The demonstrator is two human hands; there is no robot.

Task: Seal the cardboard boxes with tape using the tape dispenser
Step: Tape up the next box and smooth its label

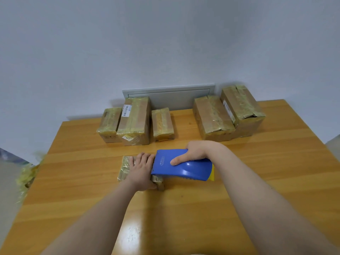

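Note:
A small flat cardboard box (125, 168), wrapped in yellowish tape, lies at the middle of the wooden table (257, 162). My left hand (141, 170) presses flat on top of it, thumb at its near edge. My right hand (195, 152) grips a blue tape dispenser (184, 168) with a yellow part at its right end. The dispenser rests over the box's right end, touching my left fingers. Much of the box is hidden under hand and dispenser.
Three taped boxes (135, 120) stand in a row at the back left, two larger taped boxes (230, 113) at the back right, near a grey wall panel (169, 94). Crumpled yellowish tape (27, 177) hangs off the table's left edge.

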